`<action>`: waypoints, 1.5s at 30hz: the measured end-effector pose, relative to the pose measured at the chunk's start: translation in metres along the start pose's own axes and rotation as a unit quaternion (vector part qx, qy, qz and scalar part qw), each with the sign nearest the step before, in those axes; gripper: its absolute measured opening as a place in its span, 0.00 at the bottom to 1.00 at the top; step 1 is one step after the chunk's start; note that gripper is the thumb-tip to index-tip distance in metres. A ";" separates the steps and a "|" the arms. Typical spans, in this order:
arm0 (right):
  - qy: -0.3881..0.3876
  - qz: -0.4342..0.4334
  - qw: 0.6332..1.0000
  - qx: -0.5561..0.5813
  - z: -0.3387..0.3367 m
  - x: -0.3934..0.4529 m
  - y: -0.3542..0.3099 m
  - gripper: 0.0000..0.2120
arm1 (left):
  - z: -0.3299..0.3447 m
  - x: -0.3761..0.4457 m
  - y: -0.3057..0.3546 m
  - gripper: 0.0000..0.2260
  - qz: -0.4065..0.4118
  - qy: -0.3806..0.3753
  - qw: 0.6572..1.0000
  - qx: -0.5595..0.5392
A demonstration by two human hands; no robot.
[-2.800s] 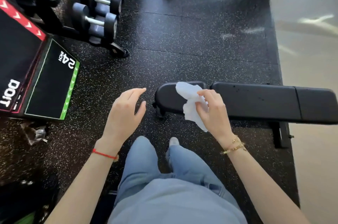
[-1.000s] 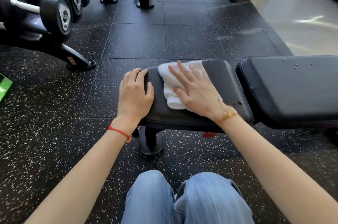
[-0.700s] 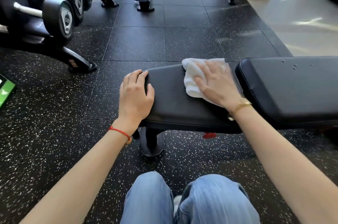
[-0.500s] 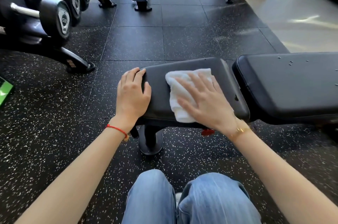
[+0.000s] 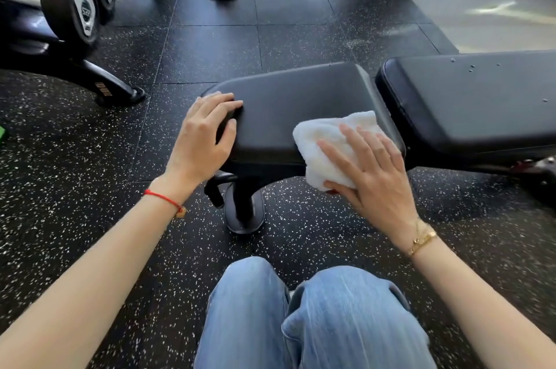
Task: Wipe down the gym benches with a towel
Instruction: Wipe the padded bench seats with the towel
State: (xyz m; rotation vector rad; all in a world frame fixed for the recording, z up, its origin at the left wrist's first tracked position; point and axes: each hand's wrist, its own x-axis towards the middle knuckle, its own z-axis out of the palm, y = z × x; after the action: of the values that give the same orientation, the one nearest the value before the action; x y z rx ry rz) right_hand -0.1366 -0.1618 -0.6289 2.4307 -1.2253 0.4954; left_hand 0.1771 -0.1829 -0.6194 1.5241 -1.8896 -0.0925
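Hands: two, both bare, both on the same pad.
Left hand point(image 5: 204, 140): it lies on the left end of the seat pad point(image 5: 294, 109), fingers nearly straight and a little bent over the rounded edge; it holds nothing, it only rests there.
Right hand point(image 5: 370, 170): it lies flat with fingers spread and straight, and presses the towel point(image 5: 325, 140) on the near right corner of the seat pad; the thumb is under the low edge of the cloth.
Towel: one, white, crumpled; part of it hangs over the near edge of the pad.
Bench pads: two black pads in a row, the seat pad at left and the long back pad point(image 5: 469, 97) at right, with a narrow gap between them.
Drops: a few small spots on the back pad; I cannot tell what they are.
Bench foot point(image 5: 243, 206): one black post, under the seat pad.
Bracelets: one red string point(image 5: 162, 198) on the left wrist, gold chains point(image 5: 421, 239) on the right wrist.
Dumbbells point(image 5: 72, 4): several on a rack, far left; the exact number is not clear.
Floor point(image 5: 75, 188): black rubber with white specks.
Knees point(image 5: 301, 314): two, in blue jeans, near.
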 end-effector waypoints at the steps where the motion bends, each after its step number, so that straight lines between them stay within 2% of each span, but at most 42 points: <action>1: 0.010 0.006 1.000 -0.011 0.003 0.000 0.000 0.27 | 0.000 -0.001 -0.001 0.16 0.002 0.001 1.000 -0.002; 3: 0.034 0.012 0.999 -0.038 0.008 0.008 -0.008 0.29 | 0.001 -0.002 -0.003 0.16 0.003 0.006 1.000 -0.007; 6: 0.055 -0.038 0.996 -0.057 0.019 0.033 -0.044 0.28 | 0.003 -0.002 -0.005 0.16 0.008 0.015 1.000 -0.018; 9: 0.078 -0.044 0.993 -0.072 0.029 0.057 -0.082 0.26 | 0.002 -0.001 -0.006 0.17 0.002 0.016 0.999 -0.037; 12: 0.081 -0.050 0.991 -0.089 0.028 0.043 -0.064 0.27 | 0.001 -0.002 -0.008 0.17 0.001 0.021 0.999 -0.029; 17: 0.049 0.049 0.995 -0.071 0.016 0.001 -0.002 0.31 | 0.002 -0.001 -0.006 0.17 -0.001 0.026 0.999 -0.024; 19: 0.067 0.052 0.994 -0.073 0.018 0.014 -0.015 0.31 | 0.003 -0.001 -0.007 0.17 -0.001 0.026 0.999 -0.022; 24: 0.074 -0.023 0.995 -0.061 0.031 0.059 -0.085 0.30 | 0.005 0.001 -0.007 0.17 -0.003 0.024 0.999 -0.023; 27: 0.085 -0.038 0.993 -0.073 0.029 0.048 -0.071 0.29 | 0.004 -0.001 -0.009 0.17 0.003 0.029 0.999 -0.026; 29: 0.094 0.004 0.992 -0.082 0.026 0.023 -0.041 0.30 | 0.003 -0.001 -0.009 0.17 0.005 0.030 0.999 -0.028; 33: 0.051 0.116 0.990 -0.067 0.016 -0.004 -0.003 0.34 | 0.004 0.000 -0.007 0.17 0.003 0.039 0.999 -0.020; 35: 0.057 0.112 0.990 -0.059 0.017 0.012 -0.025 0.33 | 0.005 0.000 -0.006 0.17 0.001 0.039 0.999 -0.018; 38: 0.050 0.049 0.996 -0.046 0.024 0.048 -0.074 0.32 | 0.004 0.001 -0.005 0.17 -0.001 0.029 0.999 -0.025; 41: 0.036 0.029 0.999 -0.006 0.018 0.056 -0.076 0.30 | 0.003 0.002 -0.007 0.17 0.003 0.029 0.999 -0.027; 43: 0.037 0.068 0.997 0.020 0.009 0.047 -0.056 0.28 | 0.003 0.001 -0.008 0.17 0.005 0.032 0.999 -0.028; 45: 0.020 0.148 0.988 0.027 0.002 0.045 -0.025 0.28 | 0.004 0.001 -0.007 0.17 0.000 0.035 0.999 -0.031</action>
State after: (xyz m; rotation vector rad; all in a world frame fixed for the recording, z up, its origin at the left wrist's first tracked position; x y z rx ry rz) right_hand -0.0907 -0.1795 -0.6144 2.2784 -1.5842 0.6649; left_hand 0.1809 -0.1872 -0.6253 1.4678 -1.8156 -0.0957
